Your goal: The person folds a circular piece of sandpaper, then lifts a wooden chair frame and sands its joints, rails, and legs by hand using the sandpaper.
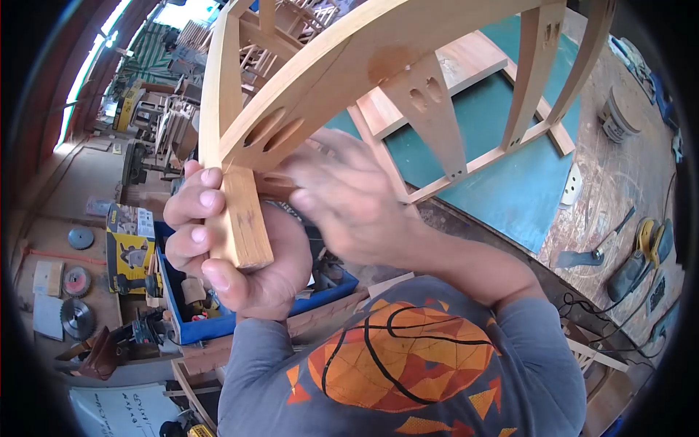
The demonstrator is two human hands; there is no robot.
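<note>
A pale wooden chair frame [320, 80] with curved rails and slats is tilted up in front of me. Oval pocket holes [273, 130] show in its curved rail near the corner joint. My left hand [240, 240] is closed around the square leg end [246, 218], fingers on its left side and palm beneath. Close to the inner side of that joint is my right hand [346, 197], smeared by motion. Its fingertips are near a short wooden piece with another pocket hole [277, 183]. Whether it holds anything I cannot tell.
Under the frame's far part lies a green board [502, 211] on a worn workbench [619, 189]. A tub [619, 116] and a black-and-yellow power tool [641, 255] stand there. Left are a blue crate [211, 331], saw blades [78, 319] and a yellow tool box [131, 247].
</note>
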